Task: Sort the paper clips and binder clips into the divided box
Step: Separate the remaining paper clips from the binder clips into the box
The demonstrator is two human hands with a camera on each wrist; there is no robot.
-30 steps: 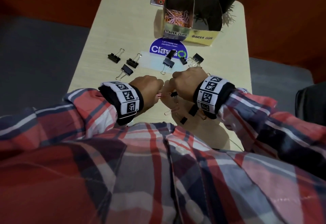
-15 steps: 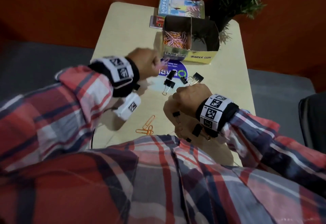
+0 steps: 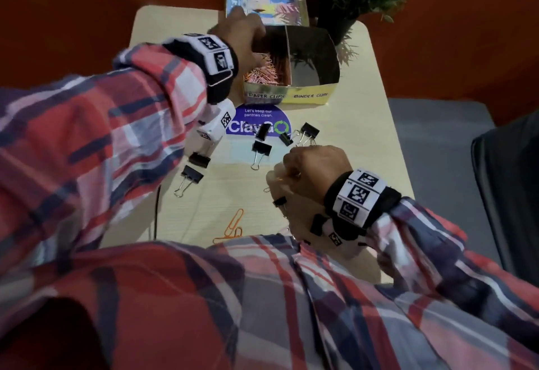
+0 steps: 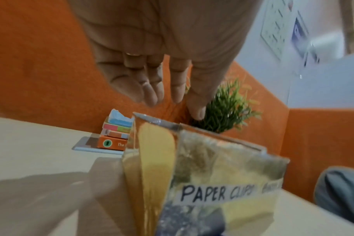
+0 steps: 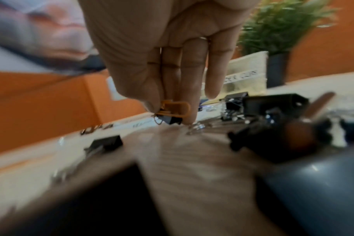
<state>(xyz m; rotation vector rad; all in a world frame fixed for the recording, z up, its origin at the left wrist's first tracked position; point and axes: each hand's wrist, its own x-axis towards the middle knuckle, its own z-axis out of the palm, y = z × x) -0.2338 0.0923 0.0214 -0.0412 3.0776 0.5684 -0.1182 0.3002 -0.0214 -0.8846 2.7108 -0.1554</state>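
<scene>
Table [image 3: 364, 142], paper clip [image 5: 175, 109] in right hand [image 5: 162, 55] grip

shirt: red, white and navy plaid sleeves [image 3: 125, 142], filling the lower frame
wristbands: black straps [image 3: 360, 202] with white blocks of square black-and-white marker tags

Dim, warm indoor light; wrist views motion-blurred, edges stretched, soft shadows.

The left hand [image 3: 242, 34] is stretched out to the upper middle of the head view, palm down, fingers [image 4: 152, 89] straight and loosely spread, nothing in them. The right hand [image 3: 315, 170] sits low at centre right, knuckles up, thumb and fingers [image 5: 189, 89] pinched together at their tips.
</scene>
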